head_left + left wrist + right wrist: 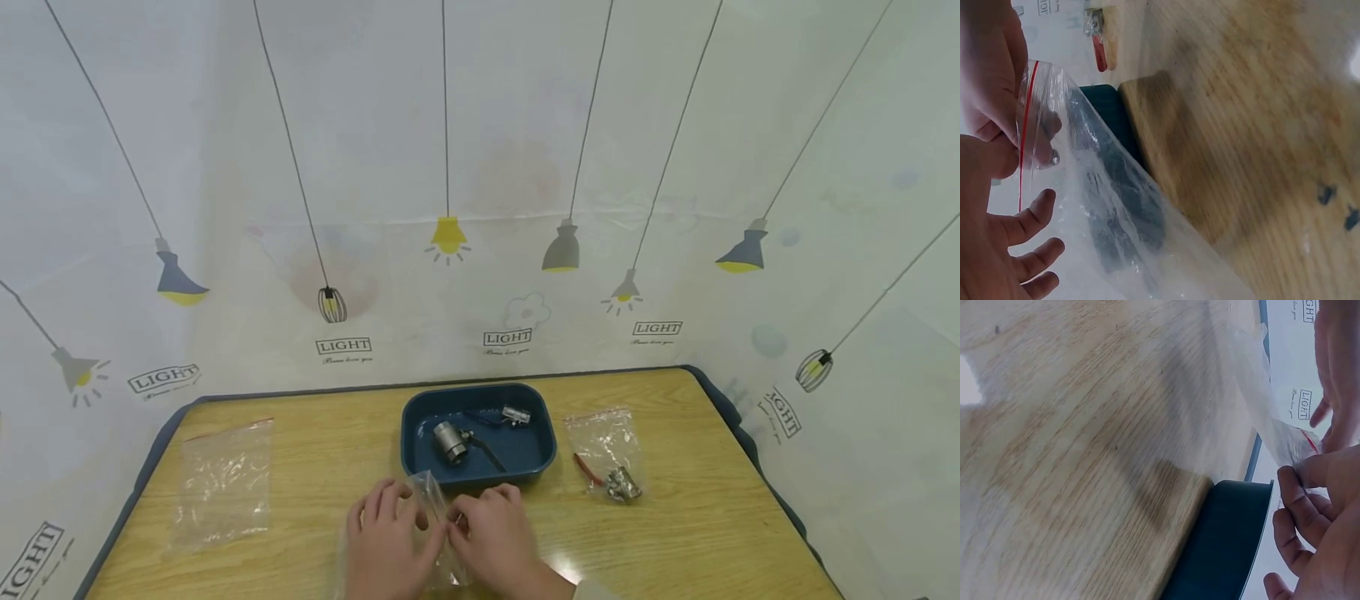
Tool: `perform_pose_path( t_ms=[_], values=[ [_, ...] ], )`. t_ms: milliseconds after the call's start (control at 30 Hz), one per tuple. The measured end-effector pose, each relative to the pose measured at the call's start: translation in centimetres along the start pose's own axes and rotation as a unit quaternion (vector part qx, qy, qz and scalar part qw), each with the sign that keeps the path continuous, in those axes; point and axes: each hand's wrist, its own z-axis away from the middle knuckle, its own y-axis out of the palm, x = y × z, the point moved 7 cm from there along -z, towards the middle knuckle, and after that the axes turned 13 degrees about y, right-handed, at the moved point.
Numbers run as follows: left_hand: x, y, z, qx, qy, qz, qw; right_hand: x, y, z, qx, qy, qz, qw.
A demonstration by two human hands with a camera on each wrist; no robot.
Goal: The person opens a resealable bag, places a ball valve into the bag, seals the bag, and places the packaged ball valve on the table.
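Observation:
A clear zip bag [1116, 206] with a red seal line hangs between both hands, its body slanting down over the table. My left hand [386, 542] pinches the bag at its seal edge, with the other fingers spread apart. From the other side, my right hand [495, 533] pinches the same edge, fingertips showing through the plastic. A small shiny spot [1055, 157] shows by those fingertips; I cannot tell what it is. Just beyond the hands, a dark blue tray [552, 437] holds a metal cylinder fitting [450, 442] with a dark lever and a smaller metal fitting [516, 415].
To the right of the tray lies another zip bag [603, 429] containing metal parts and a red-handled piece [588, 469]. A flat clear bag [225, 483] lies at the left of the wooden table [322, 442]. A printed cloth backdrop [450, 333] rises behind and beside the table.

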Motion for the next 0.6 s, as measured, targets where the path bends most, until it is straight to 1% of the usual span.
perform_pose_path(
  t_ms=[100,167,367,467,533,600],
  values=[
    [0.09,0.56,0.00,0.017,-0.013,0.011,0.9997,0.19,-0.06,0.07,-0.002,-0.003,-0.003,1.0000],
    [0.08,0.68,-0.04,0.021,-0.017,0.014,0.9995,0.33,-0.11,0.13,-0.008,-0.008,-0.001,0.9999],
    [0.11,0.58,-0.01,0.005,-0.042,0.014,0.9990,0.57,-0.14,0.32,-0.038,-0.030,0.013,0.9987],
    [0.15,0.55,-0.04,0.001,-0.055,0.014,0.9984,0.56,-0.15,0.31,-0.047,-0.033,0.023,0.9981],
    [0.15,0.55,-0.08,0.004,-0.057,0.010,0.9983,0.55,-0.25,0.31,-0.057,-0.037,0.034,0.9971],
    [0.09,0.47,-0.12,0.008,-0.053,0.005,0.9985,0.60,-0.43,0.37,-0.078,-0.046,0.052,0.9945]
  ],
)
